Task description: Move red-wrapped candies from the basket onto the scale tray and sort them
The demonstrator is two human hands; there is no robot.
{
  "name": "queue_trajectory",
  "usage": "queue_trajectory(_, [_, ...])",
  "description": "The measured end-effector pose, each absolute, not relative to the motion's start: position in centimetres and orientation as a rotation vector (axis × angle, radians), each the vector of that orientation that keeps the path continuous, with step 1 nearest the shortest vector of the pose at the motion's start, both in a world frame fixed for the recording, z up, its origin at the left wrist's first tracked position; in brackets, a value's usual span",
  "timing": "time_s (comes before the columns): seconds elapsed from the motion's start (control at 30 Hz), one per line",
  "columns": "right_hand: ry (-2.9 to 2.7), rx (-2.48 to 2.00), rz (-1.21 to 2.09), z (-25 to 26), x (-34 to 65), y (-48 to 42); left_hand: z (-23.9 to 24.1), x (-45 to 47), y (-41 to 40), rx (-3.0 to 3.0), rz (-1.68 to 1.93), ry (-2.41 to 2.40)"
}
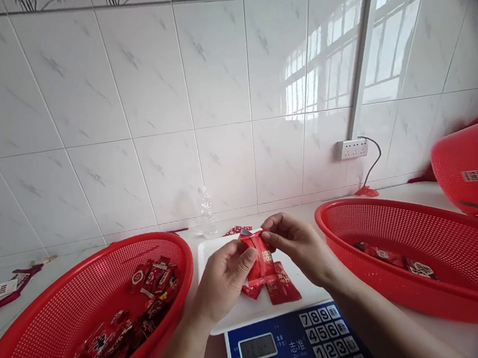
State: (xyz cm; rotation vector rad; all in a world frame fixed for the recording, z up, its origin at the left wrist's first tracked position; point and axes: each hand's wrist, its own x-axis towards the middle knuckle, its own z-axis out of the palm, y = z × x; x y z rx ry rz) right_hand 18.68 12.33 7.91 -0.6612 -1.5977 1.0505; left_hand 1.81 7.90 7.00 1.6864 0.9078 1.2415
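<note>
Held up over the white tray of a scale is a red packet with gold print. My left hand grips its left side, thumb laid across the front. At its top right corner, my right hand pinches the edge between thumb and fingers. The top edge shows a silvery bit, but I cannot tell whether it is torn. Below, on the tray, lie another red packet with gold print and a red piece partly hidden behind the held one. The scale's blue panel faces me.
A red basket with several small packets stands left. Another red basket at right holds a few packets. Behind the tray stands a clear plastic bottle. Stacked red baskets lean far right, near a wall socket strip.
</note>
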Motion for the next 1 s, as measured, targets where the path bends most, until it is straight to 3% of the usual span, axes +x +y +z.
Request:
queue_trajectory(0.73, [-1.877, -0.500, 1.212, 7.8, 18.8, 11.0, 6.6, 2.4, 7.8, 1.407, 1.706, 0.847])
queue_trajectory(0.87, [-2.011, -0.636, 1.032, 8.4, 19.7, 10.8, 7.1, 2.6, 7.9, 1.221, 1.837, 0.848])
queue_trajectory(1.0, [-2.448, -1.134, 0.595, 8.9, 21.1, 11.2, 7.7, 2.0, 8.3, 0.942, 2.000, 0.805])
